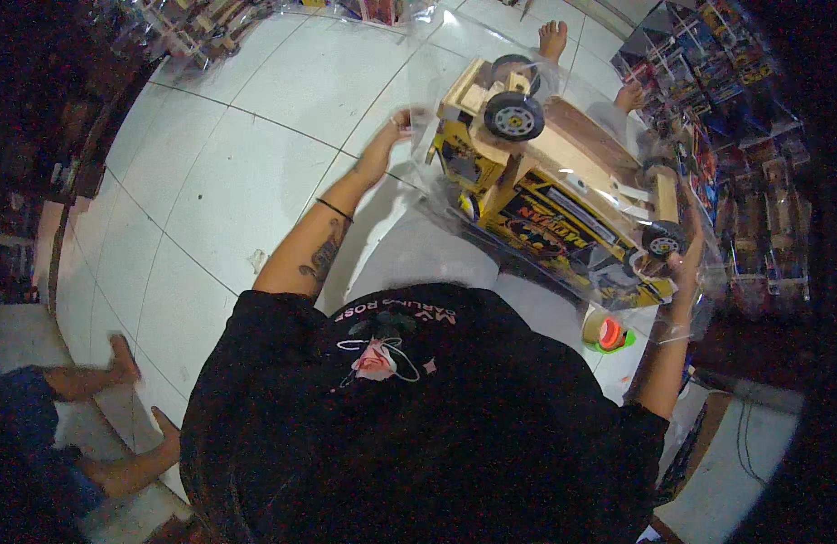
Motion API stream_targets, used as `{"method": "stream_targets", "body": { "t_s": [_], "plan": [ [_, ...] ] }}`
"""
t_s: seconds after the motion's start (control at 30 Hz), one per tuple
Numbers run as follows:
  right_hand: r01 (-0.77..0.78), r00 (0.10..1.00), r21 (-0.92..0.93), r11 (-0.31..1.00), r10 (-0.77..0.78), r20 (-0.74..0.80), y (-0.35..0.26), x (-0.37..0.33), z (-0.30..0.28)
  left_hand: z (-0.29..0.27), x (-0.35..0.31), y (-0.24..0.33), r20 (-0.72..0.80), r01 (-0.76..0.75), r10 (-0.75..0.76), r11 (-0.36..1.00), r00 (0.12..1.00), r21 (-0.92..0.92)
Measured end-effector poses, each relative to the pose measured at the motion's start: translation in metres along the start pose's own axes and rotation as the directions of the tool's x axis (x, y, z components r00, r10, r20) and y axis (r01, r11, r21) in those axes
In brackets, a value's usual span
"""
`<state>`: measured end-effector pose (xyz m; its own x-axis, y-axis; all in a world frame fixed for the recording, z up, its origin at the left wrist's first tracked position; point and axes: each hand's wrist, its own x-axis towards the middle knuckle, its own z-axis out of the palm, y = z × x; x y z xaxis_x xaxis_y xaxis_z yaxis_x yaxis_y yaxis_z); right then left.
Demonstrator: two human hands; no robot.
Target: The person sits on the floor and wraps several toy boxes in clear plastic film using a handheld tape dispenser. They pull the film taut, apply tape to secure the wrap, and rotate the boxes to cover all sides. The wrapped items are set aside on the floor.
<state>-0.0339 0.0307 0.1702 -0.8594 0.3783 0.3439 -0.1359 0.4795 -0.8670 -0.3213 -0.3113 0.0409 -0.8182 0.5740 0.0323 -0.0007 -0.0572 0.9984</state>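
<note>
A wooden toy truck (pixel 554 150) lies tipped on its side in front of me, above my lap. It has black wheels and yellow-and-black printed panels, and loose clear plastic wrap (pixel 454 36) surrounds it. My left hand (pixel 401 125) is at the wrap's left edge, fingers curled and partly hidden by the plastic. At the truck's right end, my right hand (pixel 683 263) grips it through the plastic near a wheel. The plastic's glare blurs the fingers there.
A tape roll in a green dispenser (pixel 609 334) sits right of my lap. Packed toys (pixel 708 68) are stacked at right, with more bundles (pixel 201 27) at far left. Another person's bare legs (pixel 119 462) show at lower left. Bare feet (pixel 552 41) are beyond the truck on white tiles (pixel 282 82).
</note>
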Motion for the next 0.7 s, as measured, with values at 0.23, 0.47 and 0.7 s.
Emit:
{"method": "stream_targets", "body": {
  "t_s": [0.23, 0.47, 0.7],
  "plan": [
    [0.003, 0.999, -0.042, 0.999, -0.004, -0.043, -0.001, -0.003, -0.008, -0.001, -0.013, -0.054, 0.198, -0.233, 0.169, 0.901, 0.965, 0.365],
    [-0.03, 0.996, -0.013, 0.999, 0.029, -0.082, 0.007, -0.018, -0.014, -0.036, 0.032, -0.024, 0.13, -0.096, 0.064, 0.962, 0.989, 0.256],
    [-0.002, 0.999, 0.025, 1.0, 0.003, -0.033, 0.005, 0.004, 0.002, -0.017, 0.034, 0.028, -0.285, -0.461, 0.514, 0.856, 0.809, 0.236]
  ]
}}
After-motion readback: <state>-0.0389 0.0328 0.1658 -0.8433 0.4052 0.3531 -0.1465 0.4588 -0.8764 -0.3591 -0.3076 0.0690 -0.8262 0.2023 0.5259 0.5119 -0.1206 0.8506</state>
